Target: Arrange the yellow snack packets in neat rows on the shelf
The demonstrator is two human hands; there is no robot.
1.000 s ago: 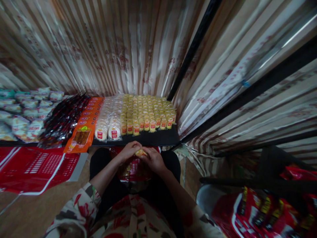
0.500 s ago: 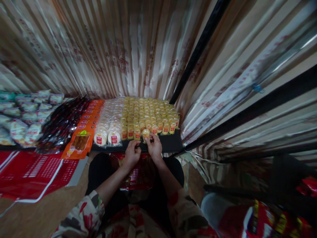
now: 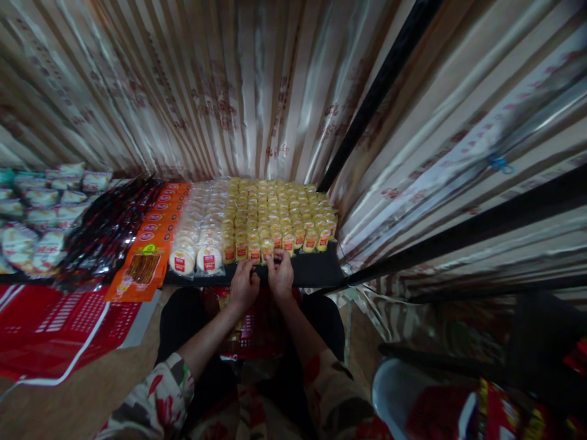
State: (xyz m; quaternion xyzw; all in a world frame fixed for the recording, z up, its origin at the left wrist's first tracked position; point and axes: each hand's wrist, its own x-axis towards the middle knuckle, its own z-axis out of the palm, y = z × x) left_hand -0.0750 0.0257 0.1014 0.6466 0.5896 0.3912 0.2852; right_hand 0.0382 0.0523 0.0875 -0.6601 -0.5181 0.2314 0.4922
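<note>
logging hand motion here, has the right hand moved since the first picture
Yes, forward: against the shelf, the right hand has gone from just below the front edge in view to across it, at the yellow packets.

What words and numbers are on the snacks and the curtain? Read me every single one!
None can be read for sure.
Yellow packets: red print, too small.
Round white packs: red print, too small.
Orange packet in front: yellow-green patch, too small.
White packets at far left: reddish print, blurred.
Curtain: reddish marks, too blurred to tell if they're writing.
</note>
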